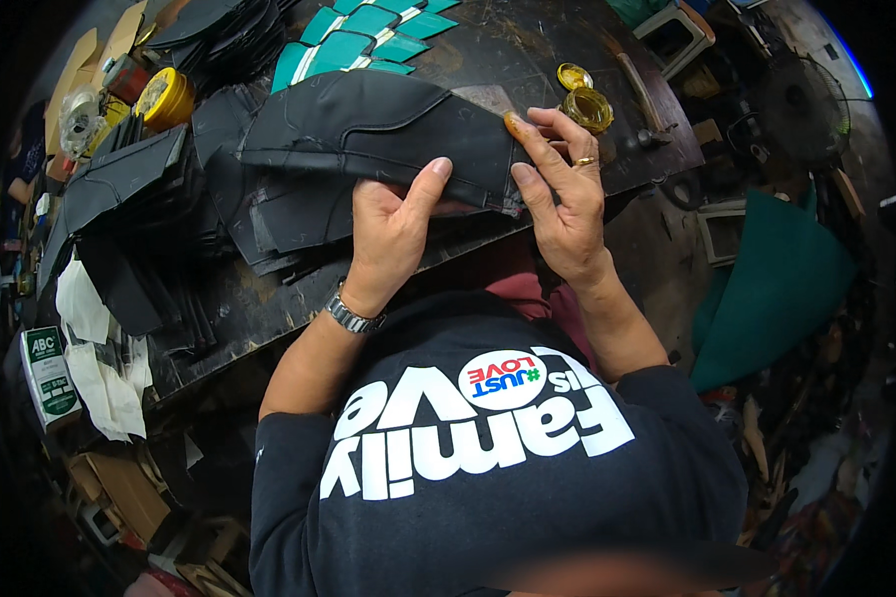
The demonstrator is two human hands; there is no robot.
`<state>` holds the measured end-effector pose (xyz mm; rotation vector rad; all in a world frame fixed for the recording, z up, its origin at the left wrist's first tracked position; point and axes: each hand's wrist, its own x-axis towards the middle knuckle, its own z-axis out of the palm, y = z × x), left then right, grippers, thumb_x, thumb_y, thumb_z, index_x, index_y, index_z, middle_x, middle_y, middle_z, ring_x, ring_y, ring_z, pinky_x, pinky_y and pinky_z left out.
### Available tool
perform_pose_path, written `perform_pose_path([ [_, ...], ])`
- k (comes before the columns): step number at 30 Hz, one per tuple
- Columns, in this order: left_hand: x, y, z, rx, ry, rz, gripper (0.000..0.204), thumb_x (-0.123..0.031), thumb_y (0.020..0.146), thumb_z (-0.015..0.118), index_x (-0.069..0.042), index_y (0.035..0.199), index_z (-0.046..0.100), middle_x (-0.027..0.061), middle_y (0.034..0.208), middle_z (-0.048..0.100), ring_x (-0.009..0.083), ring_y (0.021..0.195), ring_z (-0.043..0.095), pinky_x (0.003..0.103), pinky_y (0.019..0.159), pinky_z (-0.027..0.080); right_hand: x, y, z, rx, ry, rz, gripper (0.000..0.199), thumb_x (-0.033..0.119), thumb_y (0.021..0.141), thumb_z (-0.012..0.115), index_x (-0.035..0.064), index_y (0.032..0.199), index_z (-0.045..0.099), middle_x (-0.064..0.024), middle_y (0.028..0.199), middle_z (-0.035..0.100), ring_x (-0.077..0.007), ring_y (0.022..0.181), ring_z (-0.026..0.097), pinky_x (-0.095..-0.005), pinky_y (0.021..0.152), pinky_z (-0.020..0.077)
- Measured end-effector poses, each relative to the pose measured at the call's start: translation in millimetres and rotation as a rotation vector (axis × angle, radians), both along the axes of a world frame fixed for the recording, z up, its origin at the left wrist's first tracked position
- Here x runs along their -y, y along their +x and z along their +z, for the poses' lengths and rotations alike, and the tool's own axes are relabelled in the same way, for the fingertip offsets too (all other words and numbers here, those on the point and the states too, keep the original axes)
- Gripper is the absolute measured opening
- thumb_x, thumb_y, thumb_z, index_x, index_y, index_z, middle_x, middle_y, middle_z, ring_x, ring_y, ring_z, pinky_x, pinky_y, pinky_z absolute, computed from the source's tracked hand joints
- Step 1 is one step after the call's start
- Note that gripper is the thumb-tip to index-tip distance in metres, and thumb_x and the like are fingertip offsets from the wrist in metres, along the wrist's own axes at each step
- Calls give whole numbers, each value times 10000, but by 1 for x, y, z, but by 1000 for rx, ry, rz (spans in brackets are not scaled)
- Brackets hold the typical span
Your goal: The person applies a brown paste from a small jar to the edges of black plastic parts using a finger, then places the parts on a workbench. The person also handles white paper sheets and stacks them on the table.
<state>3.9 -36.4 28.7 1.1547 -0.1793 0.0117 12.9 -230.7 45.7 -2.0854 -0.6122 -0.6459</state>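
Observation:
A black leather-like upper piece with a curved stitched seam is raised a little above the table. My left hand grips its lower edge, thumb in front and the other fingers hidden behind. At the piece's right end is my right hand, with thumb and index finger apart beside the edge. Brownish-yellow glue-like matter coats that index fingertip. Whether the fingertip presses on the edge, I cannot tell. More black pieces lie beneath and to the left.
Past my right hand stand an open jar of amber glue, its yellow lid and a hammer. Green pieces lie at the back of the dark table. Stacked black pieces and a yellow tub occupy the left.

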Motion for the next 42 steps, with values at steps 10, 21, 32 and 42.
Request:
perform_pose_path([
  [10, -3, 2, 9, -65, -86, 2, 234, -72, 1008, 578, 104, 1157, 622, 169, 1076, 712, 237, 919, 739, 366, 752, 651, 5, -5, -4, 188, -202, -20, 332, 247, 906, 721, 109, 1206, 748, -139, 1319, 592, -315, 1210, 479, -414, 1059, 388],
  [21, -5, 5, 8, -93, -106, -5, 220, -78, 1005, 586, 94, 1132, 641, 156, 1055, 719, 211, 893, 740, 338, 730, 656, 8, -18, -17, 307, -323, -2, 344, 360, 865, 744, 192, 1163, 777, -94, 1356, 583, -306, 1231, 481, -424, 1023, 404],
  [32, -7, -3, 10, 104, 650, 52, 225, -80, 956, 673, 69, 1121, 644, 90, 1023, 714, 171, 836, 684, 292, 755, 549, 17, -11, 22, 311, -63, 166, 1070, 369, 772, 870, 102, 1572, 211, -266, 1469, 428, -388, 1346, 456, -486, 1140, 354],
  [42, 5, 0, 0, 547, 1040, 0, 139, -87, 888, 711, 19, 962, 663, 180, 778, 692, 389, 738, 675, 415, 621, 532, -23, 13, 48, 179, -111, 263, 1086, 175, 687, 887, 4, 1559, 263, -221, 1439, 501, -332, 1287, 524, -411, 1071, 420],
])
